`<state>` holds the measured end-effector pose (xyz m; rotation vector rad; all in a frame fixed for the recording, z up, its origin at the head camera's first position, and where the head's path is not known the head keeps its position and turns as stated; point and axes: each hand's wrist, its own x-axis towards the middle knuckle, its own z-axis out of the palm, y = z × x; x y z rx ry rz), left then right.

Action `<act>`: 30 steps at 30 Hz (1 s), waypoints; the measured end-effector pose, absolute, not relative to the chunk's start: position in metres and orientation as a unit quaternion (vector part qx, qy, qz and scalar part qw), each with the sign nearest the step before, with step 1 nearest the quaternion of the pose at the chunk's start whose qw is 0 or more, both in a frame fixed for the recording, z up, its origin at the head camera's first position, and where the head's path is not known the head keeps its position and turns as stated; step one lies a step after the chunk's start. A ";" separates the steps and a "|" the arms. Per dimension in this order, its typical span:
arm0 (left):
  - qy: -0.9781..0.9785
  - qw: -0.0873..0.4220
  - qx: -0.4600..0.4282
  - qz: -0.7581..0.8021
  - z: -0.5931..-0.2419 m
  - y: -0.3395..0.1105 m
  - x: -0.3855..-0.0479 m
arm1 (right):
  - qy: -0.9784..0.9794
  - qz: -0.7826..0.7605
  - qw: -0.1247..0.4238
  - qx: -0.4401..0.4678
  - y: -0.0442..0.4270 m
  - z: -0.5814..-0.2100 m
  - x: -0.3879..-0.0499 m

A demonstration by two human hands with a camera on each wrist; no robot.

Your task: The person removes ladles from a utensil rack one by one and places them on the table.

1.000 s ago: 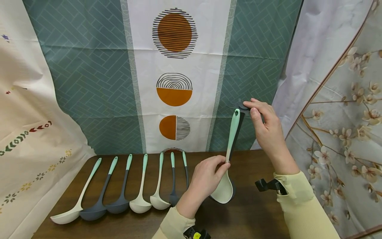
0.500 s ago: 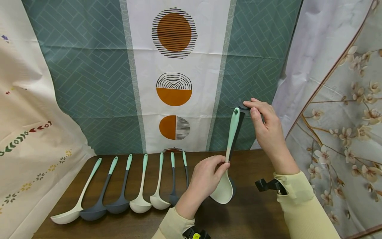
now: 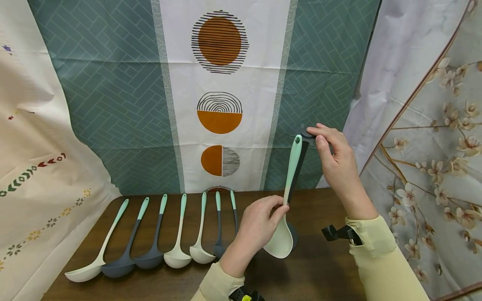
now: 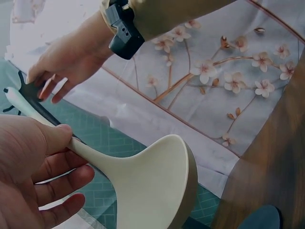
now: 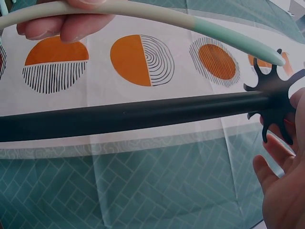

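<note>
My left hand point(image 3: 260, 221) pinches a cream ladle point(image 3: 280, 240) by its shaft, thumb on one side and fingers on the other. The ladle is nearly upright, bowl down, and its mint handle end has a hole. Behind it rises a dark utensil stand point(image 5: 128, 114) with a straight pole and a ring of curved hooks point(image 5: 274, 98) on top. The ladle's handle end is close to these hooks; whether it touches one I cannot tell. At the stand's top, my right hand point(image 3: 339, 161) grips the hooked ring between thumb and fingers. The ladle's bowl mostly hides the stand's base point(image 3: 293, 236).
Left of the stand, several ladles lie in a row on the brown wooden table point(image 3: 316, 267), cream ones point(image 3: 177, 257) and dark grey ones point(image 3: 118, 267), all with mint handle ends. My left forearm partly covers the rightmost. Patterned cloths point(image 3: 113, 104) hang behind and at both sides.
The ladle in my left hand has shifted slightly up and left at its handle end. My right hand stays at the stand's top.
</note>
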<state>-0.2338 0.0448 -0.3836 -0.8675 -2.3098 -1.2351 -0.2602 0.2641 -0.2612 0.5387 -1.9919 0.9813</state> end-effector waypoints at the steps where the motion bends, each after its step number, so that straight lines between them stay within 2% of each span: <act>1: -0.821 0.193 -0.309 -0.440 -0.384 0.045 -0.234 | -0.793 0.390 0.416 0.215 0.264 -0.261 -0.260; 7: -0.815 0.206 -0.310 -0.444 -0.386 0.042 -0.234 | -0.791 0.390 0.418 0.217 0.263 -0.261 -0.261; 23: -0.814 0.201 -0.304 -0.452 -0.387 0.036 -0.231 | -0.793 0.390 0.417 0.211 0.263 -0.261 -0.260; 30: -0.808 0.226 -0.310 -0.446 -0.385 0.034 -0.229 | -0.793 0.394 0.415 0.209 0.263 -0.261 -0.260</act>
